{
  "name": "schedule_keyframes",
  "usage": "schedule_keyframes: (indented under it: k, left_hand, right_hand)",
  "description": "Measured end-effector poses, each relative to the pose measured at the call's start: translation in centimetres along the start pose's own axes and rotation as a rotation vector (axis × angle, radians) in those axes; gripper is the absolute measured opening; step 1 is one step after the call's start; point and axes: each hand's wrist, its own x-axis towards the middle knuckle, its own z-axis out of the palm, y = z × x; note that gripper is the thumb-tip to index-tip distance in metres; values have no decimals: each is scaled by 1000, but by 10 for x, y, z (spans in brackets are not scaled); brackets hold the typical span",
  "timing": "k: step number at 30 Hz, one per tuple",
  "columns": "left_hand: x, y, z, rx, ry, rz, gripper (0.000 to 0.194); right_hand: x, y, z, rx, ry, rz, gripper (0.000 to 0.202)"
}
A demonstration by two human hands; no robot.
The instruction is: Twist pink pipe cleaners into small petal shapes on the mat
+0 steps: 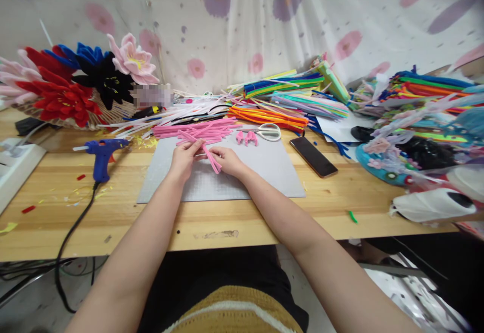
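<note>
My left hand [185,160] is closed, its thumb and fingers pinching a small bunch of pink pipe cleaners [212,158] above the grey cutting mat [264,176]. From the right, my right hand [227,161] closes around the lower part of the same bunch; its fingertips are partly hidden. The free ends point down toward me. Just behind my hands lies a pile of loose pink pipe cleaners [200,130]. Small bent pink pieces [250,139] rest on the mat beside scissors with white handles [269,131].
A blue glue gun [101,159] with a black cord stands at the left. Finished fuzzy flowers [68,101] fill the back left. To the right are a phone [313,156], orange pipe cleaners [268,118], and a white roll [431,205] near the table edge.
</note>
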Motion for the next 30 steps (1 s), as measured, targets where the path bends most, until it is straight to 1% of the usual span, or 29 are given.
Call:
schedule_keyframes:
  k: [2, 3, 4, 5, 6, 8, 10, 11, 13, 15, 18, 20, 22, 26, 27, 28, 30]
  left_hand:
    - [0, -1, 2, -11, -7, -7, 39]
    - [0, -2, 2, 2, 3, 0, 38]
    - [0, -3, 2, 25, 23, 15, 37]
    - [1, -4, 2, 52, 56, 38, 36]
    - [1, -6, 2, 80, 98, 66, 35]
    - [3, -8, 1, 135, 188, 128, 33]
    - [4, -10, -1, 201, 241, 171, 31]
    - [4, -11, -2, 231, 248, 185, 31]
    - [5, -11, -4, 282, 232, 197, 30]
    - [6, -11, -5, 323, 190, 190, 31]
    - [7, -10, -7, 349, 94, 166, 32]
    - [8, -11, -9, 322, 18, 166, 33]
    - [9, -12, -11, 294, -35, 166, 36]
    - [11, -13, -17, 362, -51, 167, 38]
    - [11, -13, -17, 388, -53, 178, 37]
    - [11, -12, -18, 405, -55, 192, 37]
    - [10, -9, -17, 402, -62, 204, 38]
  right_hand:
    - [1, 1, 1, 100, -133, 58, 20]
    - [2, 2, 1, 151, -173, 80, 18]
    - [3, 2, 0, 200, -183, 89, 16]
    - [3, 2, 0, 245, -164, 84, 14]
    - [3, 1, -1, 283, -119, 67, 14]
    - [2, -4, -1, 314, -1, 13, 19]
    - [-1, -9, 0, 231, 75, -39, 21]
    - [-2, -12, 1, 148, 85, -53, 22]
    - [-4, -14, 3, -18, 79, -51, 19]
    - [-4, -11, 5, -61, 78, -14, 14]
    - [-1, -3, 6, 107, 62, 64, 14]
    - [1, 1, 5, 240, 41, 109, 15]
    - [1, 1, 3, 312, 40, 126, 19]
    - [2, -4, -1, 297, 119, 96, 21]
    - [2, -6, -2, 311, 118, 100, 22]
    - [1, -7, -3, 346, 97, 107, 23]
    - [1, -8, -6, 448, 9, 124, 27]
